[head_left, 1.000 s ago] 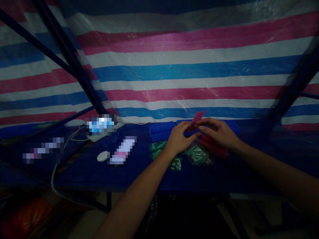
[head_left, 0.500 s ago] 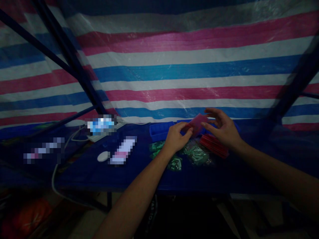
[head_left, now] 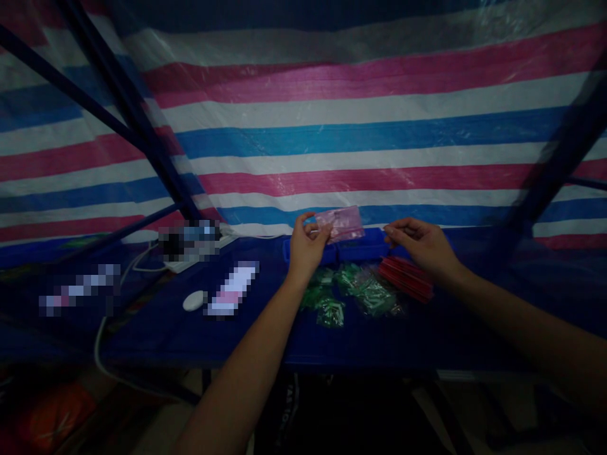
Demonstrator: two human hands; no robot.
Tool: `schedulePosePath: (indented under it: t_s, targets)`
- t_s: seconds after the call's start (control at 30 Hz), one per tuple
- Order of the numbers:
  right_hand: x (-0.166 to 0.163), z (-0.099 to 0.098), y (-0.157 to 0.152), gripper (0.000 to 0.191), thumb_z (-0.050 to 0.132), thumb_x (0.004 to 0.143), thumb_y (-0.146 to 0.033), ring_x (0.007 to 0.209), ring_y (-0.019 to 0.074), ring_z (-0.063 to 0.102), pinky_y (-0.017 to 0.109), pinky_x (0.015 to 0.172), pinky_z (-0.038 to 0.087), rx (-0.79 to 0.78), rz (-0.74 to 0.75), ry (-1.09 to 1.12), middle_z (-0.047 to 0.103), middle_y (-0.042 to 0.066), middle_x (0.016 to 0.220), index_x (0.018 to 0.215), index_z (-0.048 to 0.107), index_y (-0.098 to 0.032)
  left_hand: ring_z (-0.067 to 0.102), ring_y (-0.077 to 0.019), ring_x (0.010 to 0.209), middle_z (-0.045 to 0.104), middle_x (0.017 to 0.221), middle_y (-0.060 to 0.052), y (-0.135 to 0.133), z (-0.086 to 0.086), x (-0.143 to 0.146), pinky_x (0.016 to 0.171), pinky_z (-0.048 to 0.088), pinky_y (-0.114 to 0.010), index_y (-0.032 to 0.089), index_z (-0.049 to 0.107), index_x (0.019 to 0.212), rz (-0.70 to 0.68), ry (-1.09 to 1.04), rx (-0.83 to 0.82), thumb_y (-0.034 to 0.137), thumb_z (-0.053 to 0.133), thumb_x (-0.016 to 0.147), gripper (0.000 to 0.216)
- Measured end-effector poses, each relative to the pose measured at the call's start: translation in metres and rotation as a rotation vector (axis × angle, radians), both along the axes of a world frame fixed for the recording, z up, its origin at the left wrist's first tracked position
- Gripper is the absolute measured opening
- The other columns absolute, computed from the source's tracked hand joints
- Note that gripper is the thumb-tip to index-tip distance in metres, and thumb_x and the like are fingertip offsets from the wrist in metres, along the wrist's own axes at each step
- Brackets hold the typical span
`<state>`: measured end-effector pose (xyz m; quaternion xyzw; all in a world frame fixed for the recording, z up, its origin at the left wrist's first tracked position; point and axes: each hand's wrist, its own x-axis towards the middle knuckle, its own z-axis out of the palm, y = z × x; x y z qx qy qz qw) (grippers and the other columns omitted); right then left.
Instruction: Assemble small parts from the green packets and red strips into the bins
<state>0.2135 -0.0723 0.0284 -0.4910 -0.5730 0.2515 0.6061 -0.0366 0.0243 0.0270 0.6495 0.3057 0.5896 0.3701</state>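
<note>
My left hand (head_left: 307,249) pinches a see-through pink plastic bag (head_left: 348,224) by its left end, holding it up over the blue trays. To the right of the bag, apart from it, my right hand (head_left: 427,248) has thumb and forefinger pressed together. Whatever may be between those fingertips is too small to make out. Below the hands lie several clear packets with green contents (head_left: 374,294). A stack of flat red bags (head_left: 406,278) rests beside them, just under my right hand. Blue plastic trays (head_left: 363,253) stand behind the packets, partly hidden by the bag and hands.
On the left of the blue table (head_left: 265,341) lie a lit phone-like slab (head_left: 234,287), blurred out, and a white round object (head_left: 193,301). Farther back is a white power strip (head_left: 187,262) with cables. Dark blue frame poles (head_left: 161,167) and a striped sheet (head_left: 360,133) enclose the table.
My left hand has moved left with the pink bag, which now lies flatter and faces me. My right hand has drawn away from the bag, its fingers closing into a pinch.
</note>
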Motion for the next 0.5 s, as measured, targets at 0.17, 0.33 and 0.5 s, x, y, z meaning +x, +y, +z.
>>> schedulePosePath:
  t_s: [0.17,0.33,0.5]
  targets:
    - [-0.001,0.001,-0.003,0.033,0.076,0.084,-0.054,0.075,0.0198,0.070,0.034,0.072,0.056,0.007,0.015,-0.027,0.076,0.003,0.082,0.096,0.073,-0.024,0.068,-0.0169,0.077,0.070,0.110,-0.008,0.024,0.010,-0.047,0.078,0.055,-0.032,0.023,0.043,0.144,0.410,0.387,0.127,0.027,0.065,0.092,0.056]
    - [-0.003,0.001,-0.004,0.032,0.076,0.085,-0.054,0.073,0.0188,0.069,0.033,0.071,0.054,0.008,0.040,-0.047,0.075,0.003,0.080,0.096,0.073,-0.024,0.068,-0.0241,0.104,0.071,0.115,-0.010,0.033,0.008,-0.064,0.097,0.052,-0.036,0.019,0.063,0.121,0.545,0.718,0.179,0.019,0.062,0.088,0.033]
    - [-0.005,0.000,-0.004,0.031,0.076,0.085,-0.052,0.073,0.0188,0.069,0.033,0.071,0.054,0.005,0.056,-0.047,0.075,0.003,0.079,0.096,0.073,-0.023,0.068,-0.0266,0.107,0.074,0.111,-0.010,0.033,0.002,-0.061,0.095,0.052,-0.038,0.019,0.070,0.108,0.537,0.958,0.023,0.030,0.064,0.089,0.022]
